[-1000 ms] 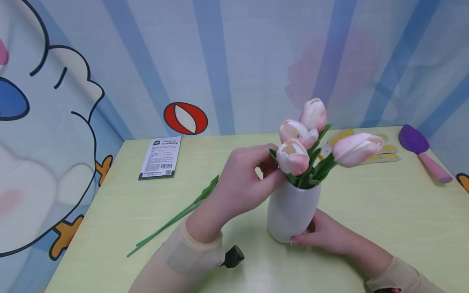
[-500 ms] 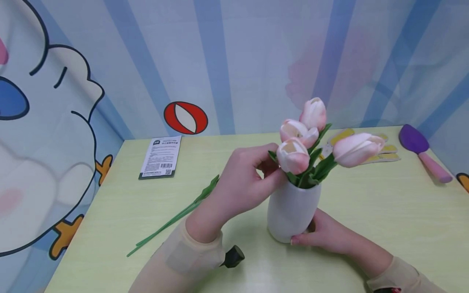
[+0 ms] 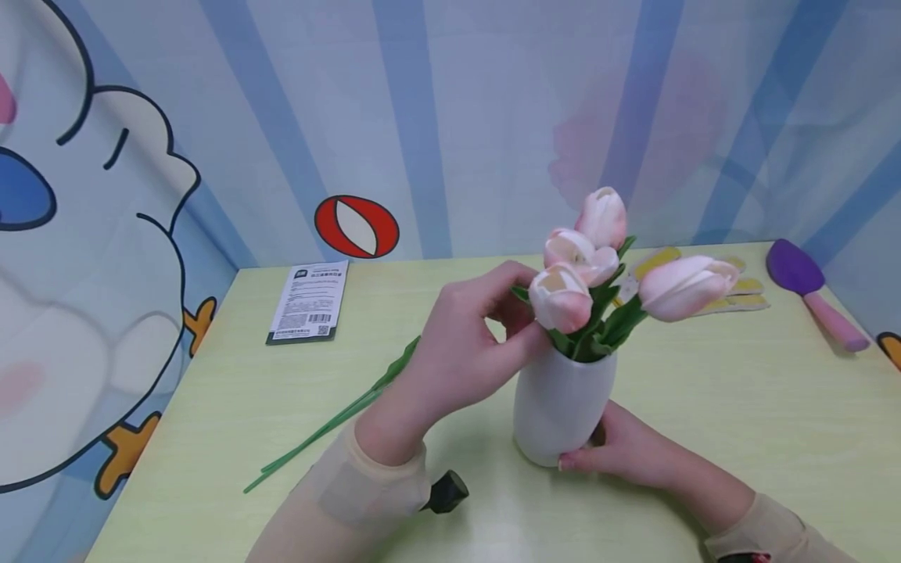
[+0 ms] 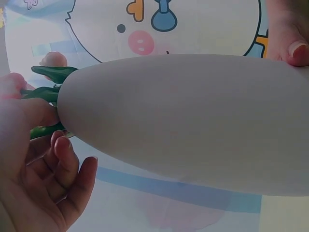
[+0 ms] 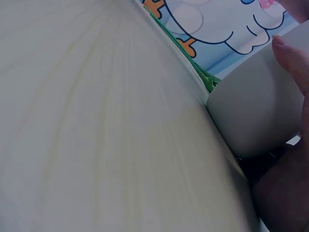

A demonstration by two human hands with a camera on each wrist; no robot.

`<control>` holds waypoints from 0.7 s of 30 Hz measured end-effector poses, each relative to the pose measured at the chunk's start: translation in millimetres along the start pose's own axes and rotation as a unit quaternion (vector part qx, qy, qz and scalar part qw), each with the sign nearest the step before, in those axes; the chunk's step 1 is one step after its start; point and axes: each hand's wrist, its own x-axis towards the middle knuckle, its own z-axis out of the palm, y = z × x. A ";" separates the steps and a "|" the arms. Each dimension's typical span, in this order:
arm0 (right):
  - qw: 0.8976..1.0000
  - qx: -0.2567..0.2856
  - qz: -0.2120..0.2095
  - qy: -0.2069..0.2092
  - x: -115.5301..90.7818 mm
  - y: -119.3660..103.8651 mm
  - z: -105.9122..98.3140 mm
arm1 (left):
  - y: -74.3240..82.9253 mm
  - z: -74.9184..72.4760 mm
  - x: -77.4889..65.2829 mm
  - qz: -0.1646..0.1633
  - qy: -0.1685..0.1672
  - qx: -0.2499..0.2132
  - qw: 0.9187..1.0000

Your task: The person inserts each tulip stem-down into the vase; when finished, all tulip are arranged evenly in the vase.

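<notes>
A white vase (image 3: pixel 563 407) stands on the table, holding several pale pink tulips. My left hand (image 3: pixel 468 344) pinches the front-left tulip (image 3: pixel 561 299) just below its bloom, at the vase's rim. In the left wrist view, that thumb (image 4: pixel 41 112) lies against green leaves by the vase mouth, while the other fingers curl loosely below. Low on the vase's right side, my right hand (image 3: pixel 629 450) grips it near the base, its thumb (image 5: pixel 289 58) along the wall in the right wrist view. One tulip (image 3: pixel 686 288) leans out to the right; stem ends inside the vase are hidden.
Green stems with a leaf (image 3: pixel 338 414) lie left of the vase, partly behind my left arm. A printed packet (image 3: pixel 310 303) sits at the back left. Behind the tulips lies a yellow-and-white glove (image 3: pixel 749 301), beside a purple-headed spatula (image 3: pixel 795 266). A patterned cloth wall borders the table's back.
My left hand's knuckles have risen slightly, and the front-left tulip has shifted a little left and down. The bloom behind it has moved slightly right. Right hand and vase keep still.
</notes>
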 end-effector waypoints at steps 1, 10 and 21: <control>1.000 0.001 0.003 0.001 0.0 -0.1 -0.1 | 0.1 -0.8 -0.1 0.004 0.002 -0.005 1.000; 1.000 0.000 0.002 -0.002 0.3 -1.2 -1.0 | 1.1 -7.6 0.2 0.029 0.015 -0.009 0.999; 1.000 -0.003 -0.003 -0.001 0.3 -1.4 -1.2 | 2.1 -16.9 -1.7 0.019 0.045 -0.020 0.999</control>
